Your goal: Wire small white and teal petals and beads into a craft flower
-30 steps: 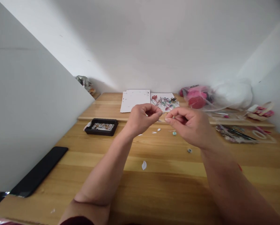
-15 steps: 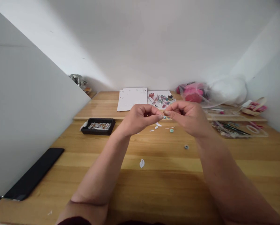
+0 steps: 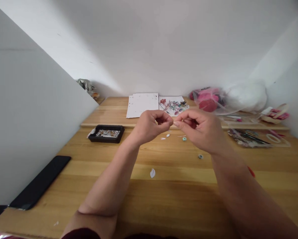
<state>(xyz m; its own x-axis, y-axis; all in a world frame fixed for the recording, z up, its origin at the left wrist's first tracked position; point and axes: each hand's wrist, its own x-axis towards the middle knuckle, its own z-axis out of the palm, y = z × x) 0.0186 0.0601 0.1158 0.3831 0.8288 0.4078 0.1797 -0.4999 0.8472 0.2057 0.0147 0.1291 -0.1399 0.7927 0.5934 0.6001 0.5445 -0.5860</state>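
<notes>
My left hand [image 3: 153,126] and my right hand [image 3: 197,127] meet above the table, fingertips nearly touching. Both are closed in a pinch, and what sits between the fingers is too small or hidden to name. Below them on the wood lie small white paper pieces [image 3: 168,135] and a small green round item [image 3: 184,139]. A little grey round item [image 3: 200,156] rests nearer, left of my right forearm. Closer to me is a white leaf-shaped paper cutout [image 3: 152,173].
A black tray of beads [image 3: 91,137] stands at left, near a flat black object [image 3: 40,182]. White sheets [image 3: 142,104] and coloured wire-like flowers [image 3: 173,107] lie on the raised back shelf. A clear box of tools [image 3: 285,143] and pink yarn-like bundles [image 3: 208,101] are at right.
My fingertips have shifted slightly, and the bluish bit seen between them earlier no longer shows. The view has moved a little, revealing a red object beside my right forearm.
</notes>
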